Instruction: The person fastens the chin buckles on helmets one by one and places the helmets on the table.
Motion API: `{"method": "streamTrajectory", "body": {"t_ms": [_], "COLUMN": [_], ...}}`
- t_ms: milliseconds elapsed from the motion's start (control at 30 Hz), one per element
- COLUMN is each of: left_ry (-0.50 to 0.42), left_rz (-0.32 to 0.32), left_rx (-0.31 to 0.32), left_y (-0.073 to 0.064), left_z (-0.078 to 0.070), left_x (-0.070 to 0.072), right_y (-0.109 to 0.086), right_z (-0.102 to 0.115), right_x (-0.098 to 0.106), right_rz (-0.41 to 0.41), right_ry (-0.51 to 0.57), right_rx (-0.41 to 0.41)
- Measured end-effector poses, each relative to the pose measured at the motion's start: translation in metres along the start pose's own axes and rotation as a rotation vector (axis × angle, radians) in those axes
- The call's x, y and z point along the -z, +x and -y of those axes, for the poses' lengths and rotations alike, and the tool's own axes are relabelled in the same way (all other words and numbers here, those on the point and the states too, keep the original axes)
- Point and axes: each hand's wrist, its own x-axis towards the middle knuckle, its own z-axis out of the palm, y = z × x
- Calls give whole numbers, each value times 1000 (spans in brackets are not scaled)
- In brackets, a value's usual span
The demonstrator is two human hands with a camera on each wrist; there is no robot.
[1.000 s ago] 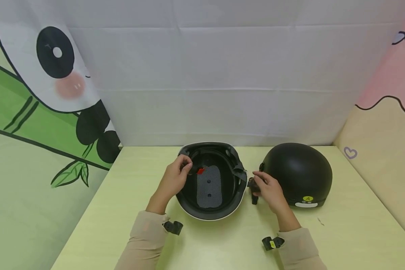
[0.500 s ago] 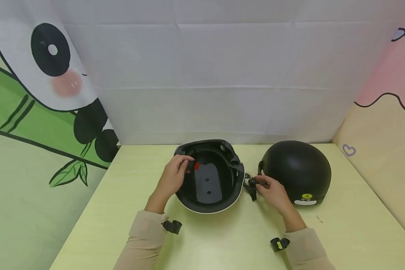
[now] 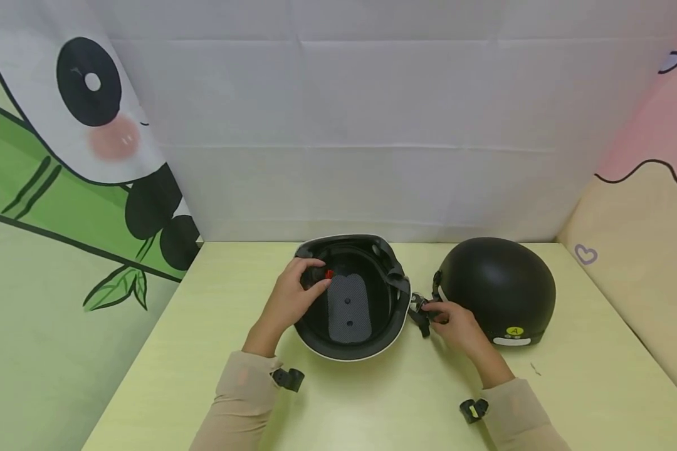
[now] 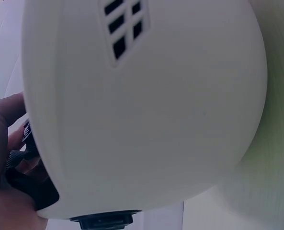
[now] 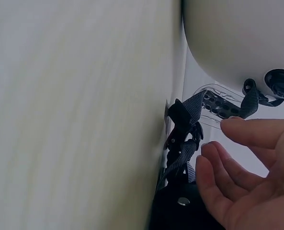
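A white helmet lies upside down, its black lining facing up in the head view. Over its left rim, my left hand holds a black strap buckle with a red tab between thumb and fingers. Right of this helmet, my right hand is beside a black strap with a clear plastic piece. In the right wrist view its thumb and fingers are bent with a visible gap between them; the thumb tip overlaps the strap in that view, and contact is unclear.
A black helmet with a yellow sticker stands dome up right of the white one, close to my right hand. Both rest on a pale table, backed by a white sheet.
My right hand has moved slightly right and down, and the strap beside it has shifted. The left thumb has spread downward, showing more of the buckle. The white helmet has shifted slightly.
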Motion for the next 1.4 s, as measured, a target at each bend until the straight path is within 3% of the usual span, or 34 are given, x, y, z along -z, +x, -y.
{"method": "streamTrajectory", "body": {"t_ms": [467,800,1133,1400], "left_ry": [13,51,38,53], "left_rz": [18,8,-22,-39], "left_rx": [19,26,-35,-65], "left_y": [-1,-3,-4,-2], "left_z": [-2,-1,3,3], "left_x": [1,2,1,0], "right_y": [2,3,5,5], "right_z": [-2,-3,-7,-7], "right_x": [-1,-2,-3,-2], "right_rz": [76,102,121,141], "right_ry": [29,-4,-65,-87], "right_rx": [-47,-3,106,136]}}
